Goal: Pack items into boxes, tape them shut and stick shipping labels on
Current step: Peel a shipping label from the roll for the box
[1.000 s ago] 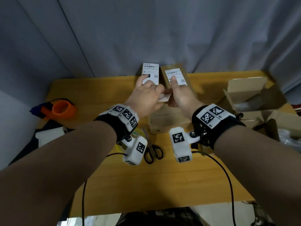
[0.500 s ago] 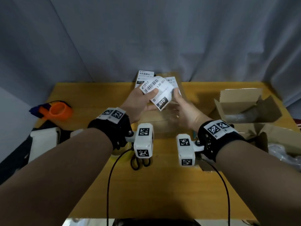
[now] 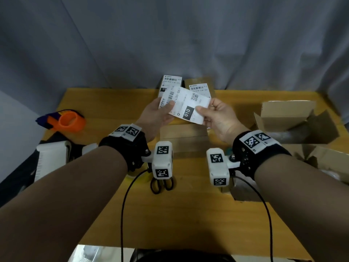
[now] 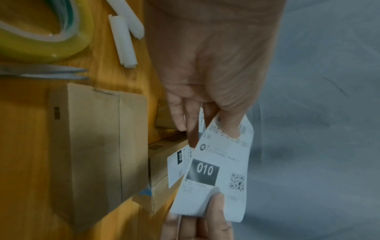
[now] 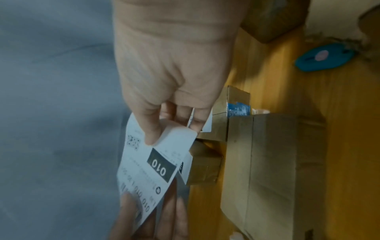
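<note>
Grey curtain hanging behind wooden table (image 3: 188,214). Left hand (image 3: 156,114) and right hand (image 3: 219,118) pinching opposite ends of label (image 3: 186,107), holding it in air above taped box (image 3: 184,138); right thumb seemingly peeling corner. Two boxes (image 3: 200,86) at back already wearing labels. Near box taped but lacking label. Open boxes (image 3: 289,118) sitting at right, likely awaiting packing, taping, labelling. Scissors (image 3: 162,184), tape gun (image 3: 66,121) lying nearby.

Label (image 3: 186,105) above closed box (image 3: 184,137); tape gun (image 3: 66,121) left, open box (image 3: 289,121) right.
</note>
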Demonstrator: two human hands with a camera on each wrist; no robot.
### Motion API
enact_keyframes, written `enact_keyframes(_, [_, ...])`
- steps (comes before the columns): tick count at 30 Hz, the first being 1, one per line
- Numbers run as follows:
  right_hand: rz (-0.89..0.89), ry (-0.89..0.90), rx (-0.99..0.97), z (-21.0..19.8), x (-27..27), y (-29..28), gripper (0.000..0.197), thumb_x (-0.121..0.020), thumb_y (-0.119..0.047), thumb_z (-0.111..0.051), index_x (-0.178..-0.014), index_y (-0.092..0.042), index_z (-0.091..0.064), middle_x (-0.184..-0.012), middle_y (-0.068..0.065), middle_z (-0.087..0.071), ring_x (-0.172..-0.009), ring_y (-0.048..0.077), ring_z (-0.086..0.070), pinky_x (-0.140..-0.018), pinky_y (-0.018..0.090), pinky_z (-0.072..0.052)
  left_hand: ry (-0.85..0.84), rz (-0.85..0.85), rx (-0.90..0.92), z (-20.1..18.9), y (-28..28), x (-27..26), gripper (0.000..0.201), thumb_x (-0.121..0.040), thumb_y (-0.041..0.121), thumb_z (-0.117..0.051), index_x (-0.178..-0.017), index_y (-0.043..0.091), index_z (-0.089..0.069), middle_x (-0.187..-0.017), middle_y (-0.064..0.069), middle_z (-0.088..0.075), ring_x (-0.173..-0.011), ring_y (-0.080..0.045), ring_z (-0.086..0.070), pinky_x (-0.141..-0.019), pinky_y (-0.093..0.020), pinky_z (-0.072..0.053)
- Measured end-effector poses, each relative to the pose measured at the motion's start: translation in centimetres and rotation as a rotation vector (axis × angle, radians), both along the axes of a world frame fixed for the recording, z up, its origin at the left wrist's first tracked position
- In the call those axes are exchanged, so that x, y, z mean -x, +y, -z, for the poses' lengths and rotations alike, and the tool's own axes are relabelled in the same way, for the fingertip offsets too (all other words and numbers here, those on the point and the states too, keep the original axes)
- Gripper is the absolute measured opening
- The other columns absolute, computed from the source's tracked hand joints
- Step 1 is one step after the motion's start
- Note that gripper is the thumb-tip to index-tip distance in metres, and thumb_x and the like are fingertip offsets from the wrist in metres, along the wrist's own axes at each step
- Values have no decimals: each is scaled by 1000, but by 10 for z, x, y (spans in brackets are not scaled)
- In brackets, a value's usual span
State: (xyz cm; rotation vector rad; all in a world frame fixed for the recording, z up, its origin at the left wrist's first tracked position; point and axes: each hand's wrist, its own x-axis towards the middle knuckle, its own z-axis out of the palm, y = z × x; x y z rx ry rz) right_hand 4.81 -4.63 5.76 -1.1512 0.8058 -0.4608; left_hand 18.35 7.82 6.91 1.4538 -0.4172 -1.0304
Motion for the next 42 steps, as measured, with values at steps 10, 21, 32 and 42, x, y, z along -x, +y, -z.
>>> enact_keyframes(10, [-43, 307, 179, 33, 1, 5, 16, -84, -7, -71, -81, -15, -58, -102, 12, -70, -86, 23, -68, -54, 22, -49, -394, 74, -345, 24, 8, -19, 8, -91, 16, -61, -89, 10, -64, -95, -8, -72, -84, -17, -70, -78, -31, -59])
enact_keyframes(21, [-93, 697, 500, 71, -1, -2, 15, -85, -14, -67, -97, -5, -67, -99, 10, -69, -92, 22, -64, -71, 25, -50, -604, 331, -604, 72, 0, -11, 27, -95, 22, -52, -116, 7, -45, -115, -11, -63, -99, -26, -64, -83, -44, -55])
enact_keyframes(32, [-105, 734, 557, 82, -2, 1, 40, -86, -9, -66, -124, -6, -52, -102, 5, -63, -96, 23, -62, -74, 31, -51, -622, 255, -653, 87, -7, -11, 32, -88, 21, -63, -111, 2, -52, -107, -11, -67, -86, -26, -68, -73, -39, -58])
enact_keyframes(42, [-130, 734, 589, 77, -5, 5, 42, -88, -9, -63, -127, -12, -47, -110, 13, -64, -101, 27, -62, -85, 41, -53, -653, 198, -640, 91, -7, -9, 36, -87, 21, -65, -113, 1, -50, -104, -11, -69, -80, -24, -70, -71, -40, -59])
